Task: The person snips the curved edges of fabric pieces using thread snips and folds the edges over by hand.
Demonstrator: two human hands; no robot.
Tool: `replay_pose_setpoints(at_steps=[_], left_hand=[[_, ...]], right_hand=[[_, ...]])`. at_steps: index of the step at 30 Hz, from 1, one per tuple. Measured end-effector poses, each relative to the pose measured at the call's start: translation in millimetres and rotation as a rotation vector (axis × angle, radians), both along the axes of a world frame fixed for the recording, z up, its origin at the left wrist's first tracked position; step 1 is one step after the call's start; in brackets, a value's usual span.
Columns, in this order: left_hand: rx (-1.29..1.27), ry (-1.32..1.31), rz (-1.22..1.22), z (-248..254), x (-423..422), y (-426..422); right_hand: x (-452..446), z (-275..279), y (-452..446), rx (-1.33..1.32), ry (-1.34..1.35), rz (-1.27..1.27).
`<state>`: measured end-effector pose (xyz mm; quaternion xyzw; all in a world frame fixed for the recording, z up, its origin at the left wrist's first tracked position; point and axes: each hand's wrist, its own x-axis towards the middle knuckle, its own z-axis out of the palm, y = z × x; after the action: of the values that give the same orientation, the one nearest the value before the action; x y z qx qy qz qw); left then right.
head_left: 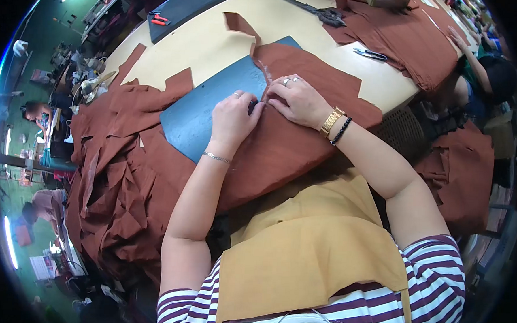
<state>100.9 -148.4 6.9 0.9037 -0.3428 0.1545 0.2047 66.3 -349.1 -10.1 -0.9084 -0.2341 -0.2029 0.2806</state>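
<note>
My left hand (235, 117) is closed, thumb against fingers, at the edge of a rust-brown fabric piece (326, 69). A small dark object shows between its thumb and fingers; its kind cannot be made out. Close beside it, my right hand (300, 103) pinches the fabric along the same edge. Under both hands the fabric overlaps a dark blue board (200, 104) that lies on the table. Pale marks run along the fabric edge above my hands. A narrow brown strip (241, 27) extends from that edge toward the far side.
Rumpled brown fabric (130, 185) hangs over the left edge. Large scissors (325, 14), snips (370, 54) and a red-handled tool (159, 20) lie farther off. Stacked brown pieces (408, 44) are at upper right, beside another person (481, 79). More fabric (462, 176) sits at right.
</note>
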Motion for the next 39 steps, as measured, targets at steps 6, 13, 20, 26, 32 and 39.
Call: replay_pose_setpoints(at_steps=[6, 13, 20, 26, 32, 39], left_hand=[[0.035, -0.041, 0.053, -2.5, 0.2, -1.9], [-0.054, 0.248, 0.167, 11.8, 2.9, -14.6], [0.139, 0.038, -0.004, 8.2, 14.5, -13.6], [-0.115, 0.466, 0.346, -5.6, 34.0, 0.1], [-0.101, 0.327, 0.192, 10.2, 9.4, -7.4], [0.091, 0.052, 0.088, -5.0, 18.3, -23.2]], right_hand=[[1.1, -4.1, 0.8, -0.061, -0.001, -0.032], [-0.3, -4.5, -1.0, -0.028, 0.046, -0.051], [0.1, -3.3, -0.8, -0.040, 0.048, -0.039], [0.4, -1.2, 1.0, -0.029, 0.008, -0.053], [2.9, -1.0, 2.4, -0.036, 0.016, -0.021], [3.9, 0.2, 3.7, -0.006, 0.022, -0.006]])
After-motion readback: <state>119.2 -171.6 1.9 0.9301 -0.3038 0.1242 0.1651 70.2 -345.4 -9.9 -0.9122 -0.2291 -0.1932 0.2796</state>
